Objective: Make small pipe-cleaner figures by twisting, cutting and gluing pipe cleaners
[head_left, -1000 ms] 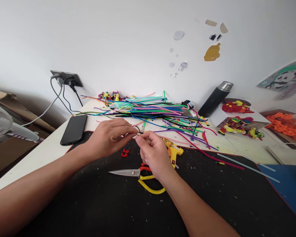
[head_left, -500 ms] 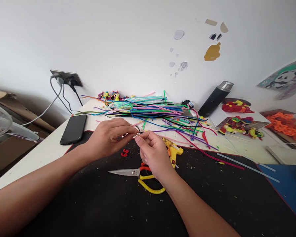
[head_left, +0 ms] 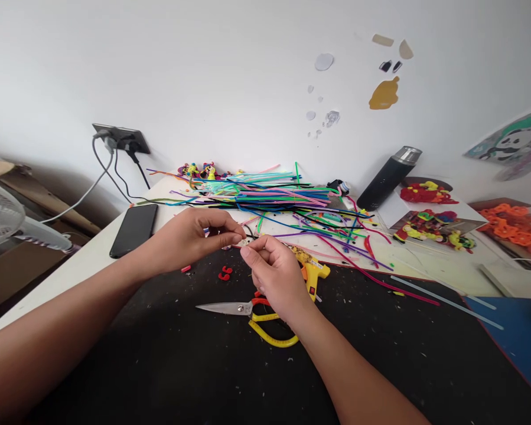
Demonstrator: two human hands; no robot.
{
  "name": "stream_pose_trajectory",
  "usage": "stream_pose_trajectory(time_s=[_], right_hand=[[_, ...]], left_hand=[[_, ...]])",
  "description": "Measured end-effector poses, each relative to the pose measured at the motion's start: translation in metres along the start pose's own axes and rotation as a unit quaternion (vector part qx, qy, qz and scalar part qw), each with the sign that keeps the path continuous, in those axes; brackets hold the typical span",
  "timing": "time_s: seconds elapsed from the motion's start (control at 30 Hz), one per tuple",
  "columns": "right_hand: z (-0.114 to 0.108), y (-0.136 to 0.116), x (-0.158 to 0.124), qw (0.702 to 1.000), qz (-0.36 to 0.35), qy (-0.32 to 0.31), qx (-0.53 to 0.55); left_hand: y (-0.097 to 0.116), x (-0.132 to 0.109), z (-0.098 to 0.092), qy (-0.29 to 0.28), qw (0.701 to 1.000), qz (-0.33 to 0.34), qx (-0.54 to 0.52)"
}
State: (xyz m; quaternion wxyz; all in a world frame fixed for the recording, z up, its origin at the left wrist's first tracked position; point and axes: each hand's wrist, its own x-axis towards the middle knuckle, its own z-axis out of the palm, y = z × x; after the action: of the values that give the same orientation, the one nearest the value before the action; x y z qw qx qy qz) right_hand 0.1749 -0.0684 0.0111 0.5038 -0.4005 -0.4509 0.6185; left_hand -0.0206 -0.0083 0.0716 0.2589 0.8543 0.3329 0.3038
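Note:
My left hand (head_left: 194, 239) is closed in a pinch, its thumb and forefinger tips together near the middle of the view. Close to its right, my right hand (head_left: 276, 271) also pinches with thumb against fingers. Between the fingertips shows something small and dark, too small to make out. Below the hands, scissors (head_left: 227, 308) with red and yellow handles lie on the black mat (head_left: 181, 366). Two small red curled pieces (head_left: 225, 273) rest above the blades. A yellow glue gun (head_left: 315, 274) lies just right of my right hand.
Colourful pipe cleaners (head_left: 283, 198) lie piled along the wall. A black phone (head_left: 134, 230) is at the left, with a fan (head_left: 2, 209) beyond. A dark bottle (head_left: 389, 177) leans near a white box with colourful figures (head_left: 429, 227) at the right.
My left hand has shifted slightly left and its fingers have changed pose, uncovering a small pink piece on the mat. My right hand has barely moved.

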Motion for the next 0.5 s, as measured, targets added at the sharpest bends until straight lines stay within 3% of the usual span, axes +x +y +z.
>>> stream_pose_trajectory(time_s=[0.5], right_hand=[[0.003,-0.002,-0.003,0.997,-0.002,-0.005,-0.072]], left_hand=[[0.001,-0.002,-0.012,-0.08,0.996,-0.043,-0.021]])
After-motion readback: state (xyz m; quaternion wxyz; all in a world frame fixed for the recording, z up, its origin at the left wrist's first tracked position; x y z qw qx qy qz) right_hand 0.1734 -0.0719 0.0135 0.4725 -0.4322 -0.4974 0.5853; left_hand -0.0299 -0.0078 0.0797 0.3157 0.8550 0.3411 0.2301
